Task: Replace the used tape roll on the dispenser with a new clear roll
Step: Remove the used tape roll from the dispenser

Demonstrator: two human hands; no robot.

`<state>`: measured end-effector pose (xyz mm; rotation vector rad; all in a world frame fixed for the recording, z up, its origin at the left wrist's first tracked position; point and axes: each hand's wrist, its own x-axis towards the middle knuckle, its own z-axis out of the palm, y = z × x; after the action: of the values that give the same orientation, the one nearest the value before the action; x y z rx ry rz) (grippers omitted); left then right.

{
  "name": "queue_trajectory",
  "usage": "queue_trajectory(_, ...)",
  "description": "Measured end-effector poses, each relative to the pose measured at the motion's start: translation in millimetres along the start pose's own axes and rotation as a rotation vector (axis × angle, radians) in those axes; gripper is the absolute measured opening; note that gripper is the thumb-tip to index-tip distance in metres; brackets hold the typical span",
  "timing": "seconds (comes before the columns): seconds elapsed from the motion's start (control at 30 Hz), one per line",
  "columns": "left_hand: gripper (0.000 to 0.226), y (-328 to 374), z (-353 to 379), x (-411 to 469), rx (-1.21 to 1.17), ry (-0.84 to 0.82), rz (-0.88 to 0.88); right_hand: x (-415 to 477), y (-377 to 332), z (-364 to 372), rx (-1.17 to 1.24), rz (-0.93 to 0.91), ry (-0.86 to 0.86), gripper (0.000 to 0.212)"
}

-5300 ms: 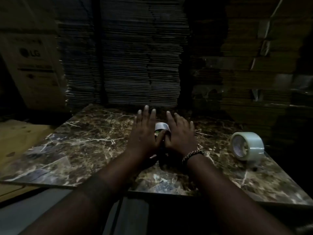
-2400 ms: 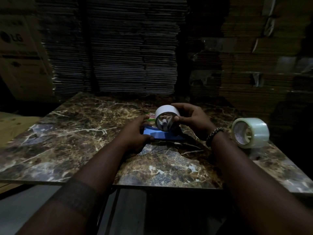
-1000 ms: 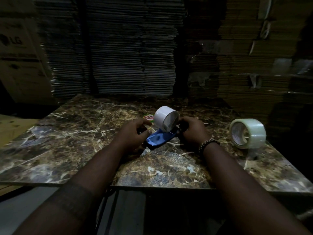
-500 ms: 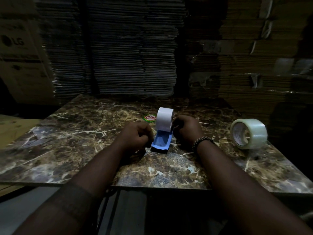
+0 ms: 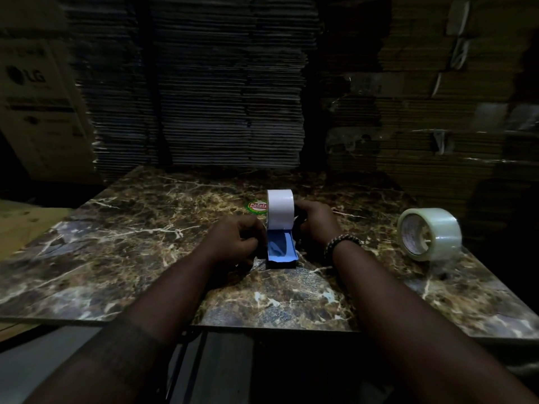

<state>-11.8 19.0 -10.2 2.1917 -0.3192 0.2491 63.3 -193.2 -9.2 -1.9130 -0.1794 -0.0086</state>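
Observation:
A blue tape dispenser (image 5: 280, 252) stands on the marble table (image 5: 122, 252), its front end pointing at me. The used white roll (image 5: 280, 209) sits upright in it. My left hand (image 5: 236, 240) curls against the dispenser's left side, and my right hand (image 5: 316, 225) grips its right side beside the roll. The new clear roll (image 5: 428, 233) stands on edge at the table's right, apart from both hands.
A round red and green sticker (image 5: 257, 206) lies on the marble just left of the white roll. Tall stacks of flattened cardboard (image 5: 227, 83) rise behind the table. A printed carton (image 5: 38, 112) stands at the far left. The scene is dim.
The dispenser with the white roll has been turned from sideways to face me and set upright. Both hands have closed in at its sides. The clear roll has not moved.

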Motion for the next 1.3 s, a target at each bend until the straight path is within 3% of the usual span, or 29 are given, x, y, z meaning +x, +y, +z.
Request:
queue_trajectory(0.07,0.026,0,1,1,0.003,0.019,-0.020,0,3,-2,-0.124,-0.058,0.006,0.045)
queue_trajectory(0.13,0.022,-3,2,2,0.031,0.084,-0.008,-1,0,-8,-0.241,-0.116,0.058,0.034)
queue_trajectory(0.27,0.027,-7,0,6,-0.007,0.166,0.001,-6,-8,-22,-0.117,-0.294,0.181,0.017)
queue_trajectory(0.4,0.048,-7,0,7,-0.099,0.081,-0.001,-14,-14,-25,0.126,-0.334,0.004,0.035)
queue_trajectory(0.5,0.055,-10,2,8,-0.174,0.020,-0.027,-17,-14,-18,0.114,-0.305,-0.176,0.062)
queue_trajectory(0.6,0.051,-12,4,11,-0.205,-0.001,-0.040,-17,-10,-10,0.091,-0.322,-0.228,0.081)
queue_trajectory(1.13,0.043,-14,8,14,-0.215,-0.055,0.002,-15,-7,-10,0.115,-0.317,-0.169,0.081)
queue_trajectory(1.3,0.058,-12,9,13,-0.265,-0.049,-0.041,-14,-5,-17,0.125,-0.321,-0.164,0.081)
